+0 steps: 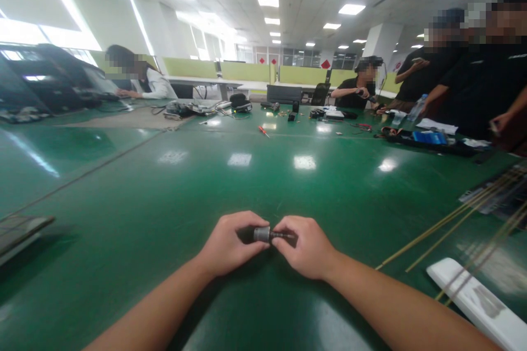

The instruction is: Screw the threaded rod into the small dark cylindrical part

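- Metal cylinder [262,234], small, grey: at near centre, between the two hands; a stepped slim shaft [281,235] lies in line with it toward 3 o'clock. Whether the two are fixed together cannot be told.
- Handling, judged: rigid, dense for its bulk yet easily borne by one hand; smooth metal may slip or roll; not fragile, though the thin end could mar or prick.
- Best hold, judged: around the cylinder's wall for weight, near the shaft's root for control, keeping off the tip.
- Left hand [230,245]: fingers pinched on the cylinder, from its 9 o'clock side.
- Right hand [307,247]: fingers grasping the shaft, close beside the cylinder; the tip is partly covered.
- Tabletop [197,186], green, glossy: broadest open room from 10 to 1 o'clock; a seam [102,167] runs at 10.
- Red-handled screwdriver [262,131]: at 12, well apart.
- Tool tray [432,145], dark, blue item inside: at 2, far.
- Thin wooden sticks [428,226]: at 3, nearer ends beside the right forearm; they limit that side.
- White elongated casing [504,332]: toward 4.
- Flat panel [24,228]: at 9, well apart.
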Demonstrator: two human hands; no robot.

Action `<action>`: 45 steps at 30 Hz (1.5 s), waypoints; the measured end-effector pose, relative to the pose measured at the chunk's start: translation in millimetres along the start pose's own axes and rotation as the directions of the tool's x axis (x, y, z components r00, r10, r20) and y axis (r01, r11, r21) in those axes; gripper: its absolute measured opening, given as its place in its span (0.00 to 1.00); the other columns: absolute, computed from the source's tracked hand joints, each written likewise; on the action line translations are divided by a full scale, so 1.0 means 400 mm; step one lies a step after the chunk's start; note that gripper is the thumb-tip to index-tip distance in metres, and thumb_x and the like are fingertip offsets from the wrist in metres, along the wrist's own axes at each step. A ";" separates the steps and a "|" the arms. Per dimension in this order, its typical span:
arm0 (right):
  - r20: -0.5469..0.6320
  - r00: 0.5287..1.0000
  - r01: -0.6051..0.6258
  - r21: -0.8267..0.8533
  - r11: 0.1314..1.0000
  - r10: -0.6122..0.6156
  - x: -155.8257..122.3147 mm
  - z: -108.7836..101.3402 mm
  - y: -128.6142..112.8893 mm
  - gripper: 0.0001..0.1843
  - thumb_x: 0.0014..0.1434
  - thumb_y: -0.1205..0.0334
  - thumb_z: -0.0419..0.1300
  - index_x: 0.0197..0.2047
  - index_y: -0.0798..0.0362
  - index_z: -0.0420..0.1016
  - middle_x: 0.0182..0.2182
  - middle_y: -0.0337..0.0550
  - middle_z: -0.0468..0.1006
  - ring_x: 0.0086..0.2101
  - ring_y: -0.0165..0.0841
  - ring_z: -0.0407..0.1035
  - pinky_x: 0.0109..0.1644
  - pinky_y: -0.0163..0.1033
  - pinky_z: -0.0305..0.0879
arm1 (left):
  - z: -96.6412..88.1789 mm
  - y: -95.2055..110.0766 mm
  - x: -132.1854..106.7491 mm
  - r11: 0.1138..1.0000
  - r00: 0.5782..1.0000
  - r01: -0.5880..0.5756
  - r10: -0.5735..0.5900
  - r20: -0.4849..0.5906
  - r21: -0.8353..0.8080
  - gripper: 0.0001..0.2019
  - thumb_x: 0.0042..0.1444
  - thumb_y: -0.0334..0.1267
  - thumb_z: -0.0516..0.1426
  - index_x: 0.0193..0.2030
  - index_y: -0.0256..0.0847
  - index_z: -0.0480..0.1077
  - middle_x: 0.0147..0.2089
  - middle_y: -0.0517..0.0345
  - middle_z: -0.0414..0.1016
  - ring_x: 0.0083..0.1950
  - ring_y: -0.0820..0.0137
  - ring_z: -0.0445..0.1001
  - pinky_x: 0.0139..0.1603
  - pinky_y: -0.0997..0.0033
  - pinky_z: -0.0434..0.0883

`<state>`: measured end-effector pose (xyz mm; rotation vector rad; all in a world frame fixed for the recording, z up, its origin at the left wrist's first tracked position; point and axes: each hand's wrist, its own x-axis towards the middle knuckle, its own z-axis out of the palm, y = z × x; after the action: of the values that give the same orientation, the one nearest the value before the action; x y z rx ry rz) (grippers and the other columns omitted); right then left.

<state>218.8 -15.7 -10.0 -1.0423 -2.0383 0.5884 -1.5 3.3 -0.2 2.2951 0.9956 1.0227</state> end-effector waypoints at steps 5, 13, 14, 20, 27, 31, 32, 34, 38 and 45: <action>0.001 1.000 0.007 -0.008 1.000 -0.007 0.002 -0.002 -0.002 0.03 0.56 0.65 0.63 0.36 0.51 0.77 0.31 0.39 0.79 0.32 0.32 0.71 0.37 0.35 0.62 | 0.000 -0.001 0.001 1.000 1.000 -0.001 0.001 -0.007 0.001 0.12 0.51 0.40 0.68 0.42 0.42 0.78 0.39 0.58 0.81 0.40 0.69 0.79 0.44 0.71 0.73; 0.004 1.000 0.018 -0.021 1.000 -0.017 0.003 -0.007 -0.004 0.02 0.56 0.65 0.63 0.35 0.51 0.76 0.31 0.39 0.79 0.31 0.32 0.71 0.36 0.35 0.61 | -0.003 0.004 0.002 1.000 1.000 0.004 -0.004 -0.011 0.021 0.12 0.50 0.40 0.68 0.41 0.42 0.78 0.39 0.58 0.81 0.39 0.68 0.79 0.43 0.71 0.73; 0.005 1.000 0.018 -0.019 1.000 -0.018 0.003 -0.006 -0.004 0.02 0.56 0.66 0.63 0.35 0.51 0.76 0.31 0.38 0.79 0.31 0.32 0.71 0.37 0.35 0.61 | -0.003 0.003 0.002 1.000 1.000 0.003 -0.003 -0.011 0.022 0.12 0.50 0.40 0.68 0.42 0.42 0.78 0.39 0.57 0.81 0.39 0.68 0.79 0.43 0.71 0.73; 0.004 1.000 0.013 -0.016 1.000 -0.013 0.000 -0.004 -0.002 0.02 0.56 0.65 0.63 0.35 0.52 0.76 0.31 0.39 0.79 0.32 0.32 0.71 0.37 0.35 0.62 | -0.005 0.001 0.001 1.000 1.000 0.003 -0.003 -0.007 0.014 0.12 0.51 0.41 0.68 0.42 0.42 0.78 0.39 0.56 0.81 0.40 0.68 0.79 0.44 0.70 0.73; -0.001 1.000 0.016 -0.032 0.999 -0.016 -0.001 -0.005 -0.001 0.02 0.57 0.65 0.63 0.35 0.51 0.76 0.32 0.39 0.79 0.32 0.32 0.71 0.38 0.35 0.62 | -0.006 0.003 0.002 1.000 1.000 0.004 -0.003 -0.013 0.026 0.12 0.50 0.41 0.68 0.41 0.41 0.78 0.39 0.54 0.81 0.39 0.66 0.79 0.43 0.69 0.74; 0.002 1.000 0.009 -0.035 0.999 -0.009 -0.001 -0.003 0.000 0.02 0.57 0.64 0.64 0.35 0.51 0.76 0.32 0.39 0.79 0.32 0.32 0.71 0.38 0.36 0.62 | -0.006 -0.001 -0.003 1.000 1.000 0.003 -0.002 -0.010 0.028 0.12 0.51 0.42 0.68 0.42 0.41 0.78 0.39 0.54 0.81 0.40 0.66 0.79 0.44 0.69 0.74; 0.002 1.000 0.005 -0.036 0.999 -0.004 -0.001 -0.002 -0.001 0.02 0.57 0.63 0.64 0.35 0.51 0.76 0.31 0.39 0.79 0.32 0.33 0.71 0.37 0.36 0.62 | -0.005 -0.001 -0.004 1.000 1.000 0.000 0.000 -0.010 0.029 0.12 0.51 0.41 0.68 0.42 0.41 0.78 0.39 0.54 0.81 0.40 0.66 0.79 0.44 0.69 0.74; 0.005 1.000 -0.004 -0.042 0.999 0.004 0.001 -0.002 -0.002 0.03 0.57 0.62 0.64 0.35 0.51 0.76 0.31 0.39 0.78 0.32 0.33 0.71 0.36 0.36 0.61 | -0.005 0.000 -0.004 0.999 1.000 -0.007 0.008 -0.012 0.033 0.12 0.51 0.41 0.68 0.42 0.41 0.78 0.39 0.54 0.81 0.39 0.66 0.79 0.43 0.69 0.74; 0.001 1.000 -0.015 -0.050 0.999 0.015 0.002 -0.002 -0.003 0.03 0.57 0.62 0.64 0.34 0.51 0.76 0.30 0.39 0.78 0.31 0.32 0.71 0.36 0.35 0.60 | -0.006 0.002 -0.002 0.999 1.000 -0.012 0.012 -0.014 0.043 0.12 0.51 0.40 0.68 0.42 0.41 0.78 0.40 0.55 0.81 0.40 0.67 0.79 0.44 0.70 0.74; -0.013 1.000 -0.024 -0.040 0.999 0.024 0.001 -0.003 0.000 0.03 0.57 0.62 0.64 0.34 0.52 0.76 0.30 0.39 0.79 0.31 0.32 0.71 0.36 0.35 0.60 | -0.009 -0.001 -0.002 0.999 1.000 -0.006 0.007 -0.022 0.051 0.12 0.51 0.41 0.68 0.42 0.42 0.78 0.40 0.56 0.81 0.40 0.67 0.79 0.45 0.70 0.74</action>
<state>219.4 -15.3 -9.2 -1.0927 -2.0362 0.5543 -4.9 3.5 1.6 2.3345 1.0352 1.0383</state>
